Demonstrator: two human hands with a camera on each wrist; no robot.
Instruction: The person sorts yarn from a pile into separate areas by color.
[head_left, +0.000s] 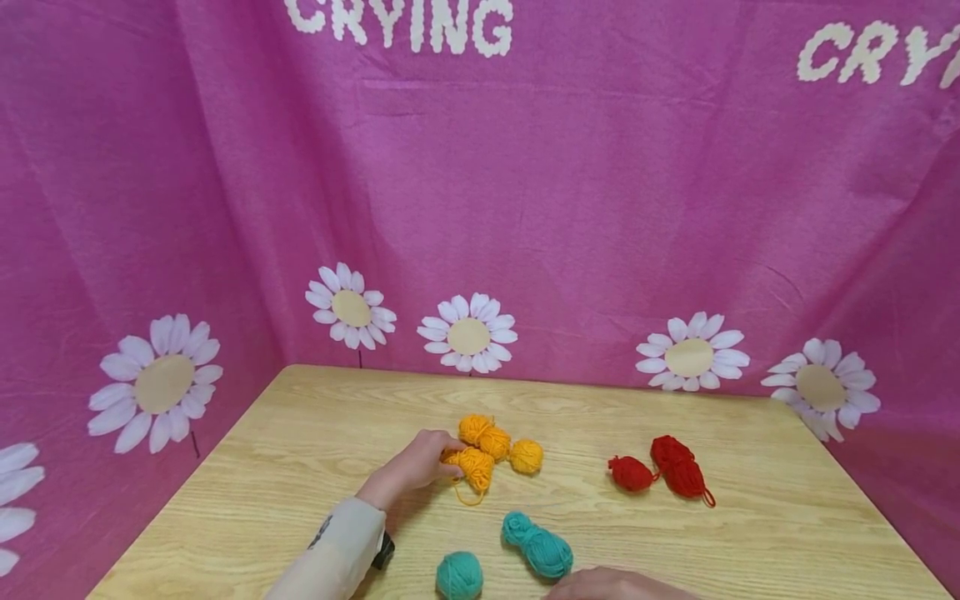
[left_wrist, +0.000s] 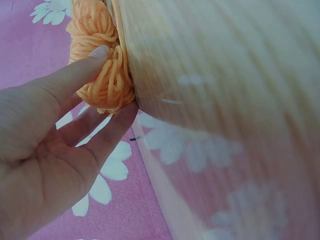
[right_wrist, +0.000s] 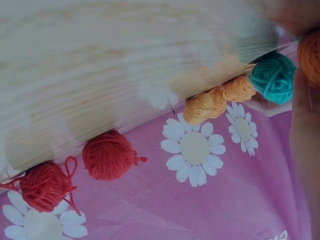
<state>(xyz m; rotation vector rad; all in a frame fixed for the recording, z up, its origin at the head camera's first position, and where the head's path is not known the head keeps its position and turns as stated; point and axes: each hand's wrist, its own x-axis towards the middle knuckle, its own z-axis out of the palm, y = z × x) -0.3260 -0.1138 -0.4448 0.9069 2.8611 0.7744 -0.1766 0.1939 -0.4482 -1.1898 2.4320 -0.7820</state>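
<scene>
My left hand point(head_left: 422, 461) reaches to the middle of the table and grips the near orange yarn skein point(head_left: 474, 468). In the left wrist view the thumb lies on top of this skein point(left_wrist: 107, 80) and fingertips touch its lower end. Two more orange yarn bundles point(head_left: 484, 437) lie just behind it, with a yellow-orange yarn ball point(head_left: 527, 457) to their right. Only part of my right hand point(head_left: 611, 586) shows at the bottom edge, near a teal yarn skein point(head_left: 538, 546). In the right wrist view its fingers hold an orange yarn ball point(right_wrist: 311, 59), partly cut off.
A teal yarn ball point(head_left: 459, 576) lies near the front edge. To the right are a small red yarn ball point(head_left: 631, 473) and a longer red skein point(head_left: 678, 467) with a loose loop. A pink daisy-patterned cloth point(head_left: 570, 208) hangs behind the wooden table point(head_left: 780, 517).
</scene>
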